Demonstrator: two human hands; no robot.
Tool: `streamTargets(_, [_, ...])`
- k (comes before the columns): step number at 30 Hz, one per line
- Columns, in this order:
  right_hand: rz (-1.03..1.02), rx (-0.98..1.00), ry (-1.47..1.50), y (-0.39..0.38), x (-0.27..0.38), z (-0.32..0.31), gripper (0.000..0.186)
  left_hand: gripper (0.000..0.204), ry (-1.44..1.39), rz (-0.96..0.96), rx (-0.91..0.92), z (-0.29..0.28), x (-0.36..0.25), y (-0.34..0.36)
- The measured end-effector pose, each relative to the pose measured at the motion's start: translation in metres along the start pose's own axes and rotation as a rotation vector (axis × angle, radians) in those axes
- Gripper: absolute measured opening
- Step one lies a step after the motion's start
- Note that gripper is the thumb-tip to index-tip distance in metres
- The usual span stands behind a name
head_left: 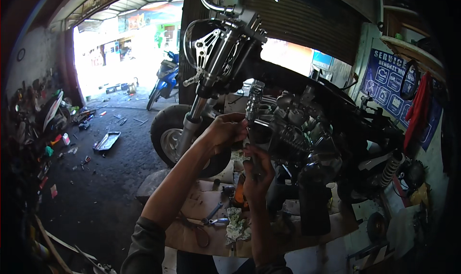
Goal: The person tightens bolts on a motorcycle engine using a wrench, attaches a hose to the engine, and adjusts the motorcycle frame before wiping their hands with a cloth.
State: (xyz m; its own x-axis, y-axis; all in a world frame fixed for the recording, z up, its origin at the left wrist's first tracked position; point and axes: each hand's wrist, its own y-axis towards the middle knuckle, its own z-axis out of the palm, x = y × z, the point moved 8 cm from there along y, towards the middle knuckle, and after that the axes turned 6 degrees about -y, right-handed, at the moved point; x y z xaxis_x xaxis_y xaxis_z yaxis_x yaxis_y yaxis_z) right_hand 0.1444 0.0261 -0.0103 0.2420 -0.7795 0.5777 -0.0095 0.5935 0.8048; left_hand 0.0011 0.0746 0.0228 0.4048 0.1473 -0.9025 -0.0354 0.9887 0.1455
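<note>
In front of the motorcycle's exposed engine (307, 125), my left hand (227, 131) is closed, its fingertips pinching the lower end of a shiny, ridged metal part (254, 100) that stands upright. My right hand (258, 172) is just below and to the right, fingers curled round something dark and slim that I cannot make out. It points up toward the ridged part; whether the two touch is unclear. Beneath my hands, a crumpled rag (235, 224) and a wrench (213, 213) lie on a cardboard-covered work surface (216, 245).
The motorcycle's front fork (194, 113) and front wheel (165, 132) rise ahead on the left. A metal tray (107, 142) and scattered parts lie on the dark floor. A blue motorbike (164, 79) stands by the doorway. A red cloth (418, 108) hangs at the right wall.
</note>
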Motion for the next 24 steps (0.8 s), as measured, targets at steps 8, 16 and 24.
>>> streamTargets(8, [0.214,0.075,-0.02,-0.056,-0.003,-0.041,0.019,0.035,0.19,0.051,-0.008,-0.026,0.059,-0.059])
streamTargets(16, [0.9,-0.005,-0.035,-0.174,-0.083,-0.093,0.02,0.027,0.334,-0.027,-0.258,-0.097,0.195,-0.168])
streamTargets(24, [0.505,0.598,-0.55,-0.218,-0.092,-0.003,0.029,0.035,0.613,0.072,-0.534,-0.176,0.201,-0.163])
